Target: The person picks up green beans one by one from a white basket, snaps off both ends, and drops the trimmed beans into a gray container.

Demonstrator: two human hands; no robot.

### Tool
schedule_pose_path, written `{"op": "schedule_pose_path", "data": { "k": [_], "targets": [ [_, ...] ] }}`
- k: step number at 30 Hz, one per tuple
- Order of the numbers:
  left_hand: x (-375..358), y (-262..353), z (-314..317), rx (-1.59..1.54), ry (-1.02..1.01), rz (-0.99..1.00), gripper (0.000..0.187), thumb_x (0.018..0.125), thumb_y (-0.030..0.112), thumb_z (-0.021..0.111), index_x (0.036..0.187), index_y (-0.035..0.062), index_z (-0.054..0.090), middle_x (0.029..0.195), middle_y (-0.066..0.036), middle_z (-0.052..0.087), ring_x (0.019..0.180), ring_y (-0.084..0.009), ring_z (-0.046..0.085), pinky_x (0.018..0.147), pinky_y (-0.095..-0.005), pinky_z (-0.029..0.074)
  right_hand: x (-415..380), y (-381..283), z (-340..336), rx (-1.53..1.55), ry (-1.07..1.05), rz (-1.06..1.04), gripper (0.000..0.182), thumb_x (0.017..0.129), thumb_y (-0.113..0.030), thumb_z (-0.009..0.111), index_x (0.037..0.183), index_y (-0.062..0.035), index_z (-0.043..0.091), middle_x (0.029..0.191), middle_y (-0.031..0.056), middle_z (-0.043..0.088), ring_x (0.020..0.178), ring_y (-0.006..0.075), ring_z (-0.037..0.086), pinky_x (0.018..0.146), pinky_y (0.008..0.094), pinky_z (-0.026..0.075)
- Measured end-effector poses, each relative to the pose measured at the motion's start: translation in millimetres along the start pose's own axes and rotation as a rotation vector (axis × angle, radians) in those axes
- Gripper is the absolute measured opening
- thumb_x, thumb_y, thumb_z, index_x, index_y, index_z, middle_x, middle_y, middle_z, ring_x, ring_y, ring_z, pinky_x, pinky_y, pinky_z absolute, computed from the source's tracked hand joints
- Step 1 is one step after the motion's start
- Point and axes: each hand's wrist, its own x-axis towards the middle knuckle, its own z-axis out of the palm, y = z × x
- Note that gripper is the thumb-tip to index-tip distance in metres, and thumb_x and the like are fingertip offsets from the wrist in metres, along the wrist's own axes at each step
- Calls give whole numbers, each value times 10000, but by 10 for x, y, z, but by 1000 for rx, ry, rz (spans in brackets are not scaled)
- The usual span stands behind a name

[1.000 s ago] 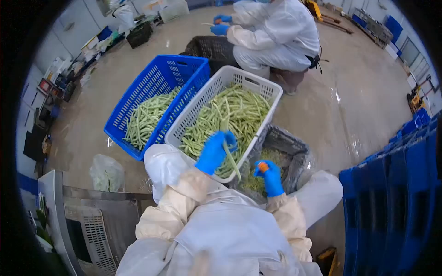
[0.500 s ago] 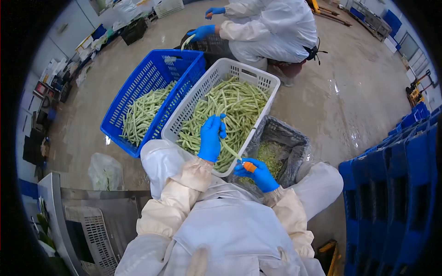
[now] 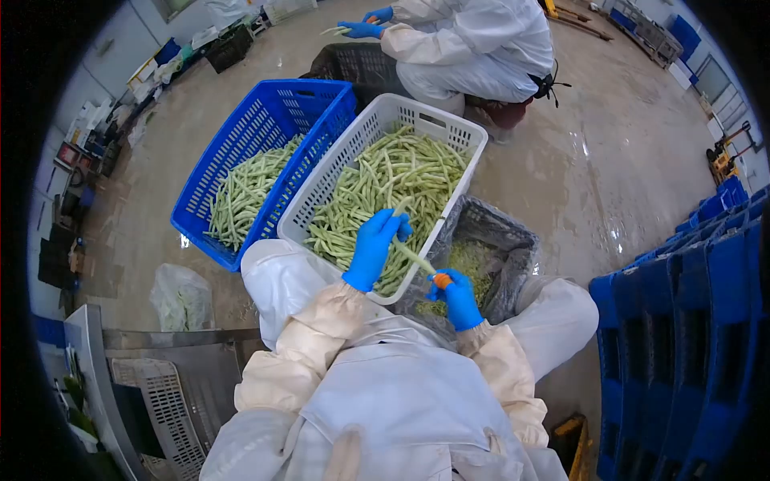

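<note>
Left hand closed on bean; right hand curled, hold unclear. Co-worker's hands, now closer together. Open floor beside white crate.

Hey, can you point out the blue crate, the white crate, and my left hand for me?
Blue crate (image 3: 314, 161), head view, on its perforated side wall.
White crate (image 3: 453, 202), head view, on its rim.
Left hand (image 3: 371, 251), head view, on the back of the blue glove.
</note>
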Motion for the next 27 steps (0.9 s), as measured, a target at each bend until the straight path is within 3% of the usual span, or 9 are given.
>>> {"op": "schedule_pose_path", "data": {
  "k": [2,8,13,15,18,21,23,25,27],
  "targets": [
    [-34,13,-127,31,-36,-56,195,904,154,457,982,12,564,922,-83,610,885,-170,599,758,-275,487,60,16,-120,177,83,-46,158,818,-115,512,887,18,561,672,56,536,575,147,515,585,310,488],
    [-308,-520,-59,-455,56,-281,184,911,161,456,990,3,506,983,-139,586,946,-252,586,814,-382,509,167,85,-97,943,71,-26,129,844,-152,512,816,-29,541,646,33,505,546,141,464,666,356,476],
    [-198,-674,-387,-788,180,-211,210,903,185,482,1011,5,496,1037,-170,573,988,-295,571,856,-395,485,-97,-3,352,35,-244,161,167,867,-130,520,953,8,557,699,37,525,636,145,508,702,345,477],
    [-103,-412,-602,-736,191,-154,225,900,189,488,1021,1,497,1042,-176,573,1013,-309,558,856,-391,484,-39,92,310,3,-290,155,209,869,-131,520,1004,25,553,736,56,552,693,154,532,719,335,474],
    [-131,-129,-700,-615,126,-298,252,887,194,509,1035,-9,500,1053,-184,569,1041,-325,539,848,-387,492,78,22,369,505,-304,71,207,861,-139,538,979,28,564,795,83,586,699,153,557,690,277,455],
    [-124,-323,-675,-835,168,-351,255,879,188,520,1034,-14,503,1067,-193,563,1045,-330,537,842,-396,496,116,66,419,83,-342,129,209,864,-150,535,954,35,577,757,70,583,723,140,550,702,275,451],
    [10,-321,-870,-811,174,-215,238,872,170,526,1011,-22,514,1023,-187,568,1010,-304,548,896,-396,462,99,113,373,-35,-308,153,193,848,-138,555,939,30,583,707,60,581,669,133,550,658,268,452],
    [236,42,-1204,-626,268,14,221,872,182,520,959,-20,536,962,-158,577,962,-280,559,927,-391,432,159,254,112,-204,-39,97,180,831,-132,573,921,23,592,646,48,571,614,130,546,602,263,447],
    [443,376,-1819,-278,327,218,281,893,251,483,1015,5,539,982,-134,594,941,-240,565,815,-359,468,229,284,-169,-441,143,-20,166,815,-132,578,931,-15,603,629,54,569,601,145,550,571,275,444]
  ]
}}
